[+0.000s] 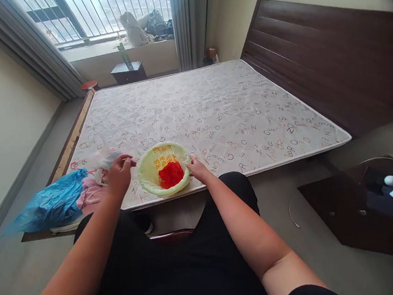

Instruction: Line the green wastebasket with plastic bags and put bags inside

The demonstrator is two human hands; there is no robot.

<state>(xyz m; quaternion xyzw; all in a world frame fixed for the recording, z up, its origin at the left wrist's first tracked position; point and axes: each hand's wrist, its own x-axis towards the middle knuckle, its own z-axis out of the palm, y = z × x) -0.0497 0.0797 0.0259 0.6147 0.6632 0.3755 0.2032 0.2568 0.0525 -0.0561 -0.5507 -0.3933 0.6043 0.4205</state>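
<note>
The right hand [195,169] is closed on the near-right rim of a plastic-lined bin [146,175], thumb over the edge. The left hand [119,171] is just beside the bin, to the left of the right hand, with its fingers partly curled and the thumb near the index finger; I cannot tell whether anything thin is pinched between them. Between the 2 hands, the bin is at the near edge of the mattress [213,100], its pale yellow-green liner bearing orange printed characters. A crumpled red item [171,174] lies inside, to the left of the right hand.

Just behind the left hand is a blurred translucent plastic bag [101,156]. To the left of that hand come a pink cloth [92,193] and, farther out, a blue plastic bag [50,201].

The letter-printed mattress spreads beyond both hands. Well to the right of the right hand stand a dark wooden headboard [329,58] and, nearer the person, a dark brown cabinet [347,219] with a white ball [390,180] on it. Far ahead of the hands, a nightstand [130,75] carries a green bottle [124,55], and a white sack [134,30] sits on the windowsill [96,49].
</note>
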